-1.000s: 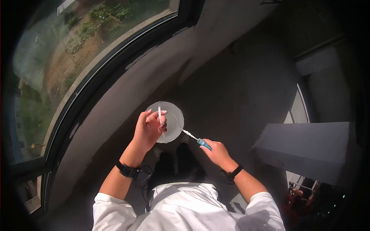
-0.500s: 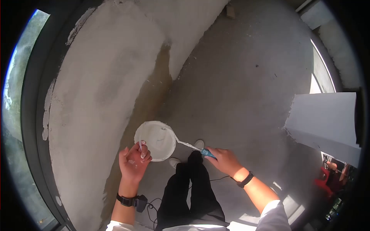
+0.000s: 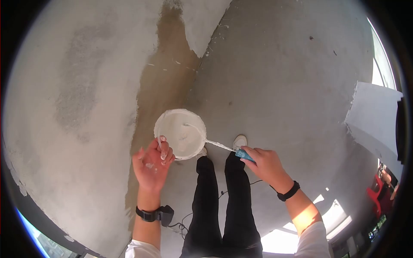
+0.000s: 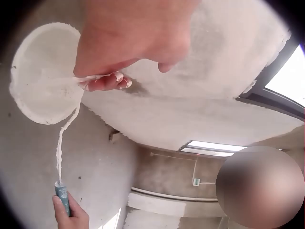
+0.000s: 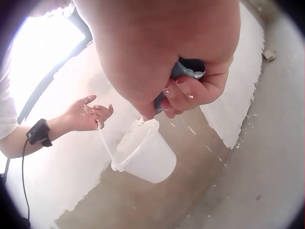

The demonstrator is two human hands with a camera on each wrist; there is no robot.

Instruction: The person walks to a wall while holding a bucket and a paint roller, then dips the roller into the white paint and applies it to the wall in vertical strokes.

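White bucket (image 3: 181, 115), coated rim, blue-handled tool (image 3: 244, 154)

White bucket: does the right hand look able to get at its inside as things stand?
Probably yes: the bucket is open-topped and the right hand is close beside it. That hand already grips a blue handle, though, so its fingers are not free.

No txt, labels, brands or nos. legible in any view. Sm. green-and-white plate (image 4: 196, 182) on the far wall, left wrist view, is too sm. & blurred to tell if it bears any wording.
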